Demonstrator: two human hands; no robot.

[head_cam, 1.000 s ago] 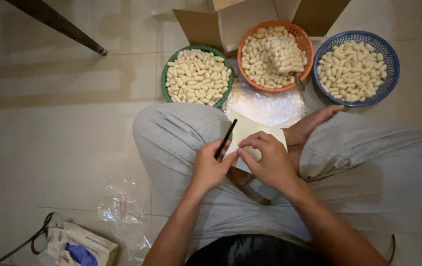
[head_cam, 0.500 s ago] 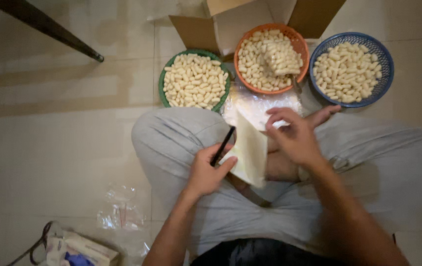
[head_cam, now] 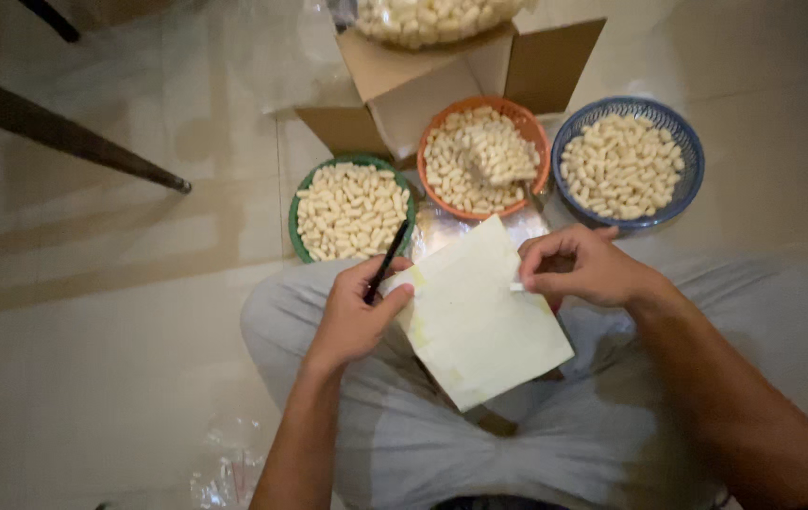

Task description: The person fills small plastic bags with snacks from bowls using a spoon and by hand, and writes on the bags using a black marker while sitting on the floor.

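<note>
**Pale sheet held over the lap, three baskets of white pieces in front**

A person sits cross-legged on a tiled floor (head_cam: 92, 378), seen from above. The left hand (head_cam: 352, 316) is closed around two things at once: its thumb pinches the near left edge of a pale sheet (head_cam: 479, 316), and a thin black pen (head_cam: 387, 262) sticks up from between its fingers, pointing toward the baskets. The right hand (head_cam: 579, 269) is curled, with fingertips pressed together on a small white bit at the sheet's upper right edge; what that bit is cannot be told. The sheet is cream with a faint yellow-green tint along its left side, tilted like a diamond, and lies between the two hands above the grey trousers (head_cam: 404, 444).

Beyond the knees stand three round baskets, all filled with small whitish oblong pieces. The green basket (head_cam: 294, 219) is on the left, just beyond the left hand. The orange basket (head_cam: 538, 142) is in the middle, and the blue basket (head_cam: 687, 156) on the right, just beyond the right hand. A shiny clear plastic bag (head_cam: 442, 231) lies on the floor between the baskets and the sheet. Behind the orange basket is an open cardboard box (head_cam: 555, 66) holding more of the same pieces. A dark furniture leg (head_cam: 64, 137) crosses the upper left, and crumpled clear plastic (head_cam: 225, 472) lies on the floor near the left elbow.
</note>
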